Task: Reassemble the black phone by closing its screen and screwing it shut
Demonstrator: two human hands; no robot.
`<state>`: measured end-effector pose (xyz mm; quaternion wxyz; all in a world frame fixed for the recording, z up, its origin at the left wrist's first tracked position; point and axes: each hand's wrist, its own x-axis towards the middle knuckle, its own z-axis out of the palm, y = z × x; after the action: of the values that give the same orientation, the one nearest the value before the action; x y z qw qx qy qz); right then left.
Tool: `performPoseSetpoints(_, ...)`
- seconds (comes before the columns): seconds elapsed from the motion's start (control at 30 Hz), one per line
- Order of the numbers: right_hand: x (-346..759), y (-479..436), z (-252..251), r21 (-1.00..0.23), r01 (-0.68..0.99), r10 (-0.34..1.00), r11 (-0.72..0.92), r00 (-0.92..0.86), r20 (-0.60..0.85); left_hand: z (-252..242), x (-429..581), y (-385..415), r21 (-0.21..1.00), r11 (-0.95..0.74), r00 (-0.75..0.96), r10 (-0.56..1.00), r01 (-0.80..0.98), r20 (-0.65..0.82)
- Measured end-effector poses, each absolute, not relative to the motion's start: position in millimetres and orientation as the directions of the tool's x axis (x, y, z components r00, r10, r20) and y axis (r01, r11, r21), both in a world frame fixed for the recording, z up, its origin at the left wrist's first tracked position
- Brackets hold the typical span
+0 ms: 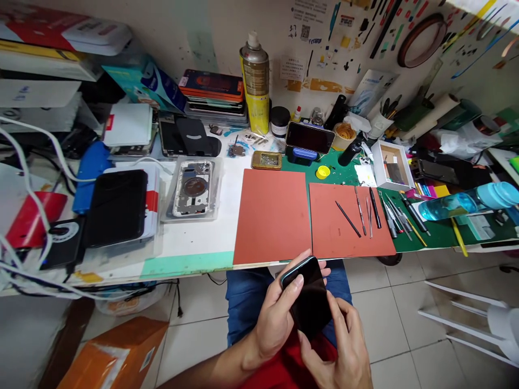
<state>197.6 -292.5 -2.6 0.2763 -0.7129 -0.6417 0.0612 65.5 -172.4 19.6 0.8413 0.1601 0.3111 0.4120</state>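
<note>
A smartphone (310, 302) with a dark screen is held in both hands over my lap, just below the table's front edge. My left hand (275, 310) wraps round its left side, the thumb lying on the screen near the top and fingertips showing past the far edge. At the lower right, my right hand (344, 346) grips the phone's side and bottom corner between thumb and fingers. Beyond the phone lie two reddish-brown mats (272, 216). On the right mat rest a black pen-like tool (347, 219) and several thin tools.
An opened phone housing (194, 186) lies in a clear tray at left, beside a black phone (117, 208) on a white box. A phone (310, 138) stands propped at the back near a spray can (255, 81). A blue bottle (466, 201) lies far right.
</note>
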Motion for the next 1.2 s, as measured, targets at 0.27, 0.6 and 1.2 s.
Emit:
performPoseSetpoints(0.27,198,-292,0,-0.439,0.898,0.945,-0.030,0.168,0.281,19,67,-171,0.504,0.587,0.473,0.809,-0.634,-0.348)
performPoseSetpoints(0.6,206,-296,-4,-0.434,0.901,0.946,0.007,0.135,0.294,16,67,-173,0.527,0.567,0.487,0.821,-0.633,-0.298)
performPoseSetpoints(1.2,194,-293,0,-0.446,0.893,0.939,-0.059,0.201,0.278,13,66,-174,0.541,0.555,0.479,0.828,-0.632,-0.290)
